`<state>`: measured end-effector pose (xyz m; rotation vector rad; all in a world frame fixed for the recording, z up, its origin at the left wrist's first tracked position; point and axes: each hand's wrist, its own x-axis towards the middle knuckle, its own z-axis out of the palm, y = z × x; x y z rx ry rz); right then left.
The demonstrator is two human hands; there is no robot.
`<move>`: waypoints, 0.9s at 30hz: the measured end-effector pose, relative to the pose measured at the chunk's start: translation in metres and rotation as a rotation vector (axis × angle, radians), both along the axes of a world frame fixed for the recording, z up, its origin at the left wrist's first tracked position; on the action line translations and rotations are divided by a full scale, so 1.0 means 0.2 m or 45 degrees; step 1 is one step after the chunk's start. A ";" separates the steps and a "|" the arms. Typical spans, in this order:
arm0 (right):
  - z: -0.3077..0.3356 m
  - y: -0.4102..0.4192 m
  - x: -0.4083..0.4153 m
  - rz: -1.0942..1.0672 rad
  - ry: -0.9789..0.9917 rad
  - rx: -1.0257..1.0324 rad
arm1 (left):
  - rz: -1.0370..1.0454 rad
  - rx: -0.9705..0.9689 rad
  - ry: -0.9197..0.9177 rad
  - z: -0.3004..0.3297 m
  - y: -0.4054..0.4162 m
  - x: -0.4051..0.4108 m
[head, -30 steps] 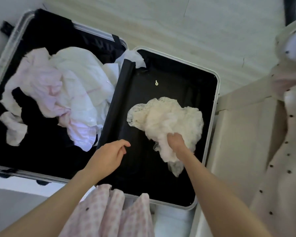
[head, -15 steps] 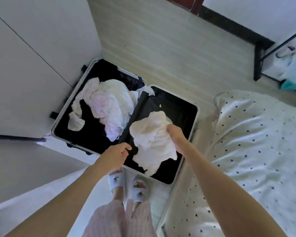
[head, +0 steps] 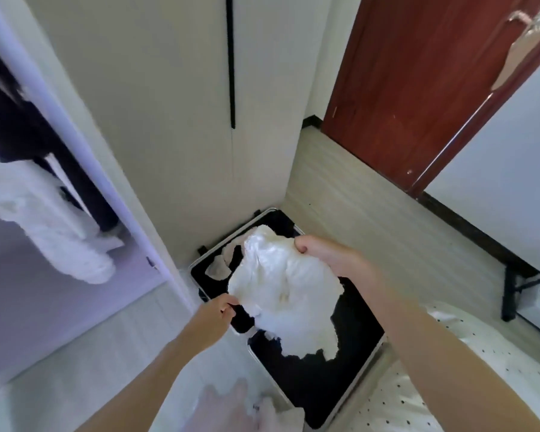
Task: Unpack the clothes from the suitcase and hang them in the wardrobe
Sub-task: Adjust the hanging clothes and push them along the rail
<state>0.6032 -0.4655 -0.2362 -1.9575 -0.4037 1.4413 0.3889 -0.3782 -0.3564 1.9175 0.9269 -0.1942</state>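
A crumpled white lace garment (head: 282, 294) hangs in the air above the open black suitcase (head: 353, 369) on the floor. My right hand (head: 328, 255) grips its upper edge. My left hand (head: 214, 314) pinches its lower left edge. More pale clothes (head: 220, 266) lie in the suitcase's far half, mostly hidden behind the garment. The wardrobe (head: 169, 120) stands to the left; its open part shows white (head: 60, 226) and dark (head: 19, 126) clothes hanging inside.
A bed with a dotted white cover (head: 449, 385) lies at the lower right, close to the suitcase. A red-brown door (head: 418, 88) stands at the back right. A black metal frame (head: 512, 294) stands by the right wall. Pale wood floor lies between.
I have stood up and the view has lifted toward the wardrobe. My right hand raised the lace garment out of the suitcase, and my left hand came over and took its edge.
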 end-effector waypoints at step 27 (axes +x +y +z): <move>0.63 1.49 -2.12 0.677 0.132 0.695 | 1.418 0.233 -0.283 0.54 0.85 -2.31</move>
